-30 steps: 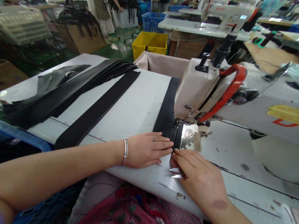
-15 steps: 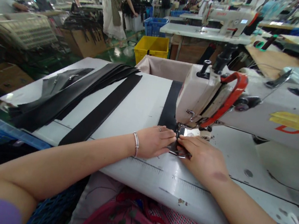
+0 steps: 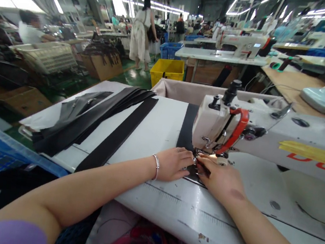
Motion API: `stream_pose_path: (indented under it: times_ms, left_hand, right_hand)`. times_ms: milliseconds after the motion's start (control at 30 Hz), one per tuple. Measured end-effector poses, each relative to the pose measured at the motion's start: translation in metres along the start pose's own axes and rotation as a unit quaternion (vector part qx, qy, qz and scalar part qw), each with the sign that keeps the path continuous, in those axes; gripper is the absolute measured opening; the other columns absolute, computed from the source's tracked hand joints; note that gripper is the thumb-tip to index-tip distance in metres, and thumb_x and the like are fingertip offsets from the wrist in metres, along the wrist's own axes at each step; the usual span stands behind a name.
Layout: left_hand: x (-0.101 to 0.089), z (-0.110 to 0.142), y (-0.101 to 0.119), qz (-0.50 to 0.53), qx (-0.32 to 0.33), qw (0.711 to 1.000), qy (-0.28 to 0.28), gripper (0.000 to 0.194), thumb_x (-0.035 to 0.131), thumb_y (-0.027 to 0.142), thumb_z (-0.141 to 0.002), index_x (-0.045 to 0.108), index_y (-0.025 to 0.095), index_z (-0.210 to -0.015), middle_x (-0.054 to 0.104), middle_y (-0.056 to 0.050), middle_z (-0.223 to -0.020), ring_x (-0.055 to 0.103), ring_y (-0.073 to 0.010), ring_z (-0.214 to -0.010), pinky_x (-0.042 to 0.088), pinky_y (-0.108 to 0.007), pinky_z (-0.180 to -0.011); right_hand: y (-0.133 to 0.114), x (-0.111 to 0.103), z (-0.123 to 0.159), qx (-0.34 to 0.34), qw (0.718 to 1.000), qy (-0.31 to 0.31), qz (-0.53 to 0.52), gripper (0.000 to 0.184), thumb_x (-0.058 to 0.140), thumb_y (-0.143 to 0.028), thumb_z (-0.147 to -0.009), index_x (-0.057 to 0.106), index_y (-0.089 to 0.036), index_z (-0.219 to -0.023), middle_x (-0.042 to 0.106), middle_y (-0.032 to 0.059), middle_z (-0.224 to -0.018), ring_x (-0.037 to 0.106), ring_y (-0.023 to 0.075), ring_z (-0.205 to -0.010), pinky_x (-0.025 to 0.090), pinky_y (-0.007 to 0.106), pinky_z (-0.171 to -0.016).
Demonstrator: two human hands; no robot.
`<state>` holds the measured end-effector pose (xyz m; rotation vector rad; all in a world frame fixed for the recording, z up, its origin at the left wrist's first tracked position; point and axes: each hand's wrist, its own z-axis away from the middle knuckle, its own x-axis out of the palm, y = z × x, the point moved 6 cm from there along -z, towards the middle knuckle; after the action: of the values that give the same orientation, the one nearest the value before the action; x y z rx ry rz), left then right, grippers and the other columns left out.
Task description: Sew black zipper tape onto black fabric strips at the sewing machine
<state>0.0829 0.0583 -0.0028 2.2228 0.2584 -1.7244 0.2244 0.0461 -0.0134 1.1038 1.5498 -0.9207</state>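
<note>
A black strip of material lies on the white sewing table, running under the head of a sewing machine. My left hand, with a silver bangle at the wrist, rests palm down at the near end of the strip, left of the needle, its fingers slightly bent. Just right of the needle, my right hand has its fingers and thumb drawn together close to the presser foot. What lies between those fingertips is hidden by the hand. The fingertips of both hands almost meet.
Another black strip and a pile of dark strips with metal bits lie to the left. A blue crate stands at the table's left edge. Beyond are a yellow bin, another sewing machine and a standing person.
The view has tilted up, so everything sits lower in the picture. My left fingers are more bent, and my right fingers have drawn in more around the needle area.
</note>
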Motion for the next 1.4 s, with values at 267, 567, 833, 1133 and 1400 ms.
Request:
stream_pose_path:
  times_ms: [267,567,833,1133,1400]
  left_hand:
    - [-0.018,0.042,-0.066,-0.035,-0.196,0.979,-0.050,0.051,0.045,0.040,-0.095,0.035,0.025,-0.142,0.044,-0.006,-0.144,0.039,-0.0180,-0.134,0.030,-0.035,-0.113]
    - [-0.043,0.173,-0.150,-0.151,-0.462,0.872,-0.059,0.045,0.040,0.024,-0.097,0.039,0.010,-0.140,0.034,-0.019,-0.147,0.035,-0.0297,-0.136,0.030,-0.051,-0.110]
    - [-0.059,0.169,-0.139,-0.166,-0.460,0.864,-0.115,0.034,0.057,0.032,-0.092,0.055,0.014,-0.120,0.056,-0.011,-0.123,0.057,-0.0228,-0.109,0.048,-0.045,-0.094]
    - [-0.077,0.132,-0.033,-0.074,-0.310,0.939,-0.132,0.032,0.049,0.001,-0.077,0.069,0.019,-0.095,0.069,-0.005,-0.096,0.064,-0.0196,-0.096,0.049,-0.034,-0.091]
    - [-0.114,0.175,-0.009,0.056,-0.261,0.928,-0.260,0.027,0.062,0.008,-0.065,0.074,0.025,-0.082,0.068,0.007,-0.067,0.065,-0.0109,-0.063,0.047,-0.014,-0.056]
  right_hand:
    - [0.006,0.019,0.004,-0.033,0.999,0.019,-0.023,0.043,0.051,-0.030,-0.086,0.056,-0.025,-0.128,0.063,0.0064,-0.123,0.058,0.0284,-0.106,0.049,0.043,-0.086]
    - [0.007,0.023,0.008,-0.036,0.996,0.028,-0.072,0.049,0.052,-0.025,-0.082,0.053,-0.024,-0.131,0.060,0.0045,-0.128,0.051,0.0280,-0.116,0.043,0.046,-0.096]
    - [-0.007,0.005,0.008,-0.030,0.992,0.027,-0.123,0.040,0.050,-0.022,-0.082,0.062,-0.022,-0.120,0.061,0.0068,-0.126,0.051,0.0280,-0.116,0.041,0.047,-0.098]
    - [-0.125,-0.036,0.049,-0.068,0.959,0.029,-0.274,0.066,0.055,-0.020,-0.075,0.043,-0.024,-0.140,0.041,0.0052,-0.147,0.049,0.0180,-0.124,0.044,0.029,-0.095]
    - [-0.145,-0.040,0.079,-0.022,0.864,-0.138,-0.483,0.013,0.064,-0.036,-0.076,0.065,-0.024,-0.072,0.061,-0.0034,-0.068,0.054,0.0119,-0.066,0.034,0.021,-0.056]
